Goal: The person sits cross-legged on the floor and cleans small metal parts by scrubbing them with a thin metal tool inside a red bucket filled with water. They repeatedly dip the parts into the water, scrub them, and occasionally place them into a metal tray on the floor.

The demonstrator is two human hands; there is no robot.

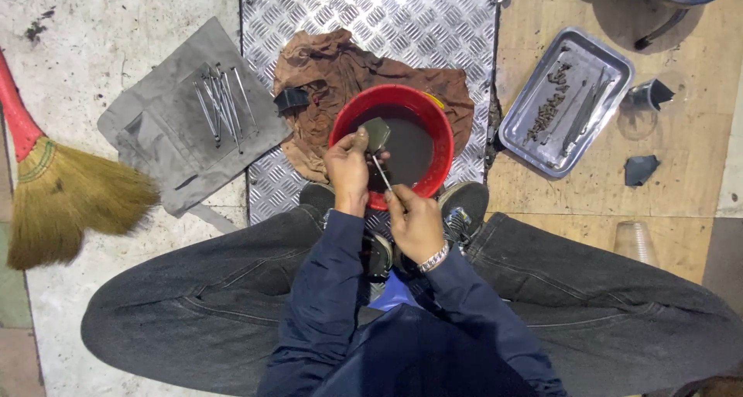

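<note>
A thin, straight metal rod [382,172] is pinched in the person's right hand [416,224], its far end slanting up over the round red plastic basin [443,138] that holds dark, murky liquid. The right fingers are closed narrowly round the rod's near end. The left hand [347,167] is raised just beside it, thumb and fingertips nipped tight on a small grey, roughly square pad [377,133] held over the liquid, and the rod's tip meets the lower edge of that pad. A silver bracelet [435,258] shows on the right wrist.

The basin sits on a crumpled brown rag [340,72], which lies on a silver diamond-pattern metal plate [371,10]. A small dark piece [291,99] rests on the rag just left of the basin. The person sits cross-legged in dark jeans, and the black shoes [463,205] touch the basin's near rim.

To the left, a grey cloth [155,126] is spread on the concrete floor with a bundle of similar thin metal rods [220,101] laid on it. Further left lies a straw broom with a red handle [70,196]. To the right, on the wooden board, a shallow rectangular steel tray [515,130] holds small dark parts and a few slim tools; two dark scraps [642,169] lie near it.
</note>
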